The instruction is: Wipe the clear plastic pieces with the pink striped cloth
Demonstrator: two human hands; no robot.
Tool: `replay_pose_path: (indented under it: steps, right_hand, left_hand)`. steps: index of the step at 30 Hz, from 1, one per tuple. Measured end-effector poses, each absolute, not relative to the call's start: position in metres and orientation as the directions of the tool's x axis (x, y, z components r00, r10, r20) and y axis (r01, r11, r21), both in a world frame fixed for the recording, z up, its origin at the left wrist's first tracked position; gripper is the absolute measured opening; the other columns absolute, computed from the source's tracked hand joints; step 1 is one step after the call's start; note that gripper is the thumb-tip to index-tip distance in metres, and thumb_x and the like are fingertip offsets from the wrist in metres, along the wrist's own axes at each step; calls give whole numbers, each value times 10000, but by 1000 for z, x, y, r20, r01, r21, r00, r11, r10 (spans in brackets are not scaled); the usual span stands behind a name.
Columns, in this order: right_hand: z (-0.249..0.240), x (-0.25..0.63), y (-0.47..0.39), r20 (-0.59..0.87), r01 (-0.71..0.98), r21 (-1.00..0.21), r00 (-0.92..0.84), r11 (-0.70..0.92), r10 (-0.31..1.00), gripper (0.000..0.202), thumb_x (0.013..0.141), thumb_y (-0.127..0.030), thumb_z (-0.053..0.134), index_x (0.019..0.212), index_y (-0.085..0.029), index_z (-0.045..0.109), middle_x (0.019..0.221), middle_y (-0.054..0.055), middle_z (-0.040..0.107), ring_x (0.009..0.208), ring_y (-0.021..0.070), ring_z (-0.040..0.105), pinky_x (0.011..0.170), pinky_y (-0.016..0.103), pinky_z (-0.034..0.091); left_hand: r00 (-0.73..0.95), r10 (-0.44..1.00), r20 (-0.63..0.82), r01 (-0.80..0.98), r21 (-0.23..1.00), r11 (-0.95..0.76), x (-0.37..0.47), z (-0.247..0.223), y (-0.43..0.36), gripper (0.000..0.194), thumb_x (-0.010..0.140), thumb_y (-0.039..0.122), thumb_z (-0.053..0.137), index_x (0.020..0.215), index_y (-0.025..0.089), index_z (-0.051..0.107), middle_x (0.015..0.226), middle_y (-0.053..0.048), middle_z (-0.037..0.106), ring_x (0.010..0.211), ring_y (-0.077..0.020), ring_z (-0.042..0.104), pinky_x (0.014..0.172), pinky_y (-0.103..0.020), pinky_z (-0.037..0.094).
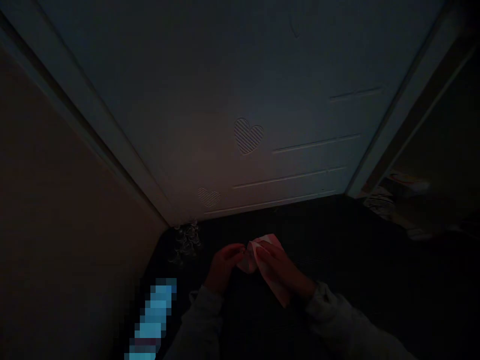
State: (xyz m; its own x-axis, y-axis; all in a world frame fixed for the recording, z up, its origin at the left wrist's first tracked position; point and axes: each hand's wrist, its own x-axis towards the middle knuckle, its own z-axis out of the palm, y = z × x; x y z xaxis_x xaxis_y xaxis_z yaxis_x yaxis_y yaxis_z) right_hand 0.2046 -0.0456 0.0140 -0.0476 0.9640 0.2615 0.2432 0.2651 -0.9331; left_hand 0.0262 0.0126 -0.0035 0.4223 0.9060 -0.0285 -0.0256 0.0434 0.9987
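Near six o'clock, the thin pink flexible sheet is pinched by the right hand; the left hand's fingers are curled, their grip unclear. Light, even tension is advisable.

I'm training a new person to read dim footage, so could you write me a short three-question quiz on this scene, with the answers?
1. Multiple choice: which shapes show in relief on the large pale panel?
A) stars
B) hearts
C) circles

2. True or false: the right hand holds the pink item.

3. Fill in the missing word, left or right: the tangled, curly cluster lies on the dark surface, toward the person's ____ side.

Key: 1. B; 2. true; 3. left.
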Motion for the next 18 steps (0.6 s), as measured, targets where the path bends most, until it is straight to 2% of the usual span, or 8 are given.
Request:
replay_pose_path:
  steps: [6,12,15,18]
  right_hand:
    - [19,213,-48,218,198,-951,-116,238,969,391,934,-425,412,1113,-183,661,1114,95,690,1014,249,639,862,387,503]
    - [20,214,-49,294,305,-894,-152,328,943,294,873,-296,497,1058,-194,702,1054,106,711,977,266,642,861,429,487]
    - [19,216,-47,358,390,-837,-140,384,923,257,825,-202,531,1010,-232,707,1040,82,721,1036,274,621,1014,541,325]
    - [18,219,-47,409,462,-783,-123,417,904,283,787,-148,549,1005,-256,693,1080,66,708,1074,265,607,1070,593,176]
  left_hand:
    - [348,936,-49,-23,998,60,23,-1,15,181,887,282,600,1003,146,625,1012,-44,663,882,-188,649,782,-397,533]
    - [328,943,-55,-5,998,60,21,0,17,169,883,276,606,989,147,632,1016,-44,666,895,-190,647,791,-399,530]
    - [337,940,-53,-7,998,59,20,1,16,180,885,286,602,994,147,633,1019,-46,670,906,-193,650,806,-409,526]
    - [351,934,-58,6,998,60,20,3,15,169,881,281,609,979,146,639,1012,-44,674,909,-194,650,814,-411,522]
